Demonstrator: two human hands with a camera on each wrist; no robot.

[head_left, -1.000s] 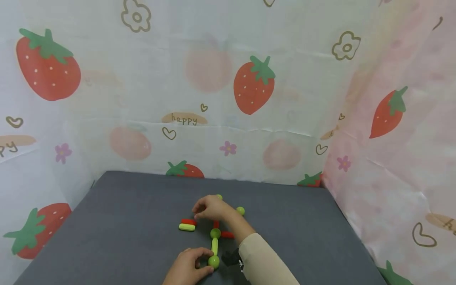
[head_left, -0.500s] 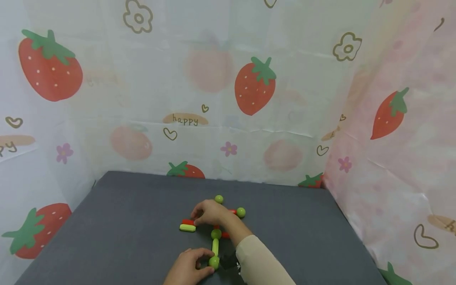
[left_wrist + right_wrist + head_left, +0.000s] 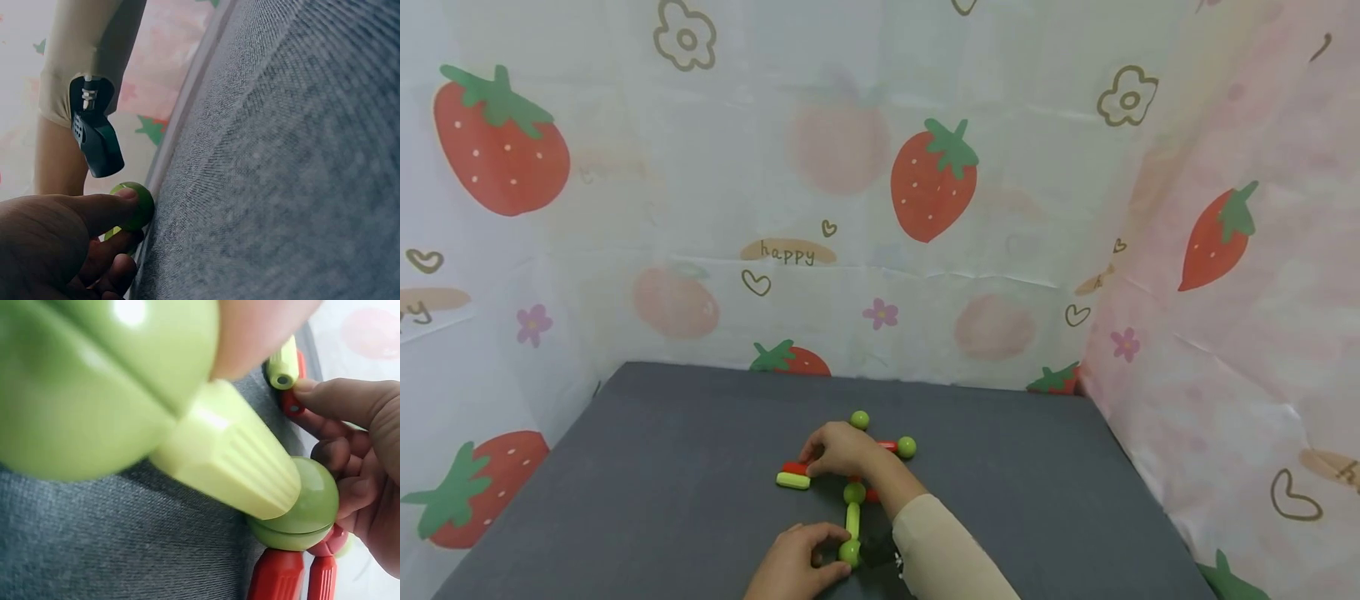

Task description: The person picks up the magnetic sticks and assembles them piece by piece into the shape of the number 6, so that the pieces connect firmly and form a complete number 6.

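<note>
In the head view my left hand (image 3: 795,562) pinches a green ball (image 3: 850,552) at the near end of a magnetic stick-and-ball figure. A yellow-green stick (image 3: 853,521) joins it to a second green ball (image 3: 853,493), from which red sticks branch. My right hand (image 3: 842,450) reaches over the figure, hiding its middle. Its thumb and finger pinch the end of a loose red magnetic stick (image 3: 294,403), which lies beside a loose yellow-green stick (image 3: 793,481). The left wrist view shows my left thumb on the green ball (image 3: 142,206).
Farther back are a green ball (image 3: 860,419) and, to the right, another ball (image 3: 907,447) on a red stick (image 3: 887,446). Dark grey cloth covers the table (image 3: 1000,500). A strawberry-print curtain (image 3: 850,192) stands behind and at both sides.
My right hand has come slightly down and nearer, its fingertips closing in on the loose red stick. The left hand stays at the near ball.
</note>
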